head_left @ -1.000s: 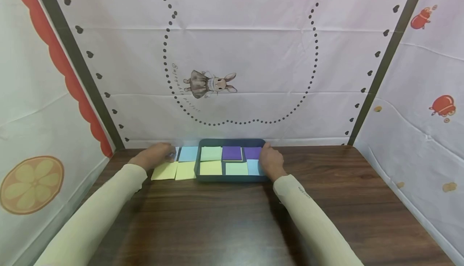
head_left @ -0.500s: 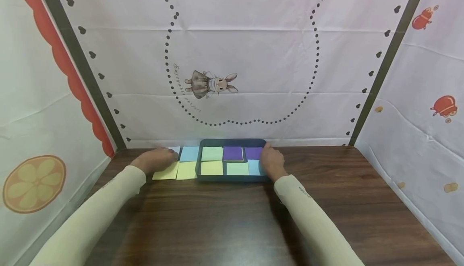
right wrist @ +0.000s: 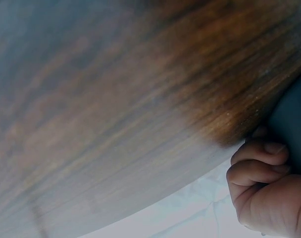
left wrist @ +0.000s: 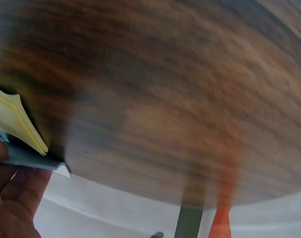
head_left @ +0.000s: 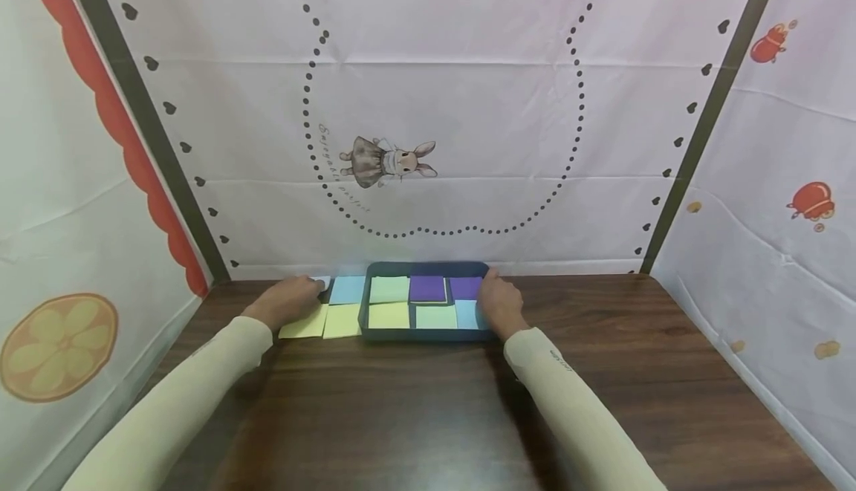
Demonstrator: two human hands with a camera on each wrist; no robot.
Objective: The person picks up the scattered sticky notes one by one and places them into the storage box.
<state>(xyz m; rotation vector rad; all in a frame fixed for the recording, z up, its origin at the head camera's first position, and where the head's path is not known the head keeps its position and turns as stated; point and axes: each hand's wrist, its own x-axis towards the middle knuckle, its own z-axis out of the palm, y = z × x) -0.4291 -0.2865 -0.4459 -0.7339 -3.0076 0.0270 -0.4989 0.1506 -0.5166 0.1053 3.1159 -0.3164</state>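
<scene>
My left hand [head_left: 287,301] is at the left end of a row of sticky notes on the table. Its thumb and fingers pinch a pale blue sticky note pad [left wrist: 26,157], which the hand partly covers in the head view. A yellow sticky note pad [left wrist: 17,116] lies right beside it. The right hand [head_left: 501,303] grips the right wall of a dark blue tray [head_left: 428,335], its fingers curled at the tray's side [right wrist: 294,129]. Inside the tray are green, yellow, purple and blue sticky note pads, such as a purple pad [head_left: 426,288].
Between the left hand and the tray lie a light blue pad [head_left: 348,290] and another yellow pad [head_left: 342,321]. The brown wooden table [head_left: 374,409] ends at a white patterned curtain [head_left: 468,142] right behind the tray; more curtain hangs at both sides.
My left hand slid right over the pale blue pad, then drew slightly back left, uncovering its corner. The right hand and the tray have stayed in place; the head view shifted slightly.
</scene>
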